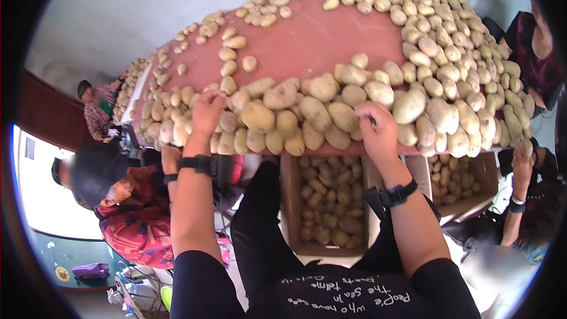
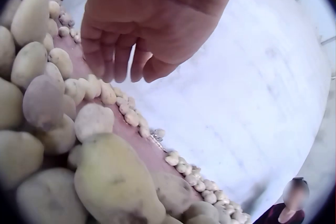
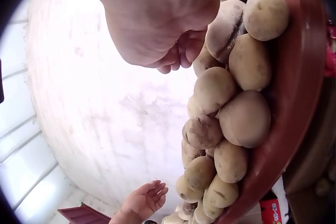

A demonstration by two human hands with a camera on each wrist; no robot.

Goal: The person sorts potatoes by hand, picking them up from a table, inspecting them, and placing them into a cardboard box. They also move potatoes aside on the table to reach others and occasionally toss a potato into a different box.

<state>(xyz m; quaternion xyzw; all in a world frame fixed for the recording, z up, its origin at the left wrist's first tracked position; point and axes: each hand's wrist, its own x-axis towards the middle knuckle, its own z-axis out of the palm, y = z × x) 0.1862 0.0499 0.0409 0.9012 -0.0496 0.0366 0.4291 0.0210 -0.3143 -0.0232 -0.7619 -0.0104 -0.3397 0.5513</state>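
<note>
Potatoes (image 1: 258, 117) lie in a thick band along the near side of a red table (image 1: 313, 35). Over the left part of this band hovers my left hand (image 1: 207, 109), its fingers loosely bent. The left wrist view shows nothing in that hand (image 2: 152, 29). My right hand (image 1: 378, 127) is above the near edge, beside a large pale potato (image 1: 409, 106). Its fingers curl loosely inward in the right wrist view, and no potato shows in this hand (image 3: 163, 29). One potato (image 3: 226, 27) close by has a dark crack.
Below the table edge stands a cardboard box (image 1: 331, 252) of potatoes, with another box (image 1: 490, 180) to its right. A person in a dark cap (image 1: 97, 171) sits at left. Another person's hand (image 1: 522, 165) is at right. Potatoes (image 1: 449, 53) heap up on the table's right side.
</note>
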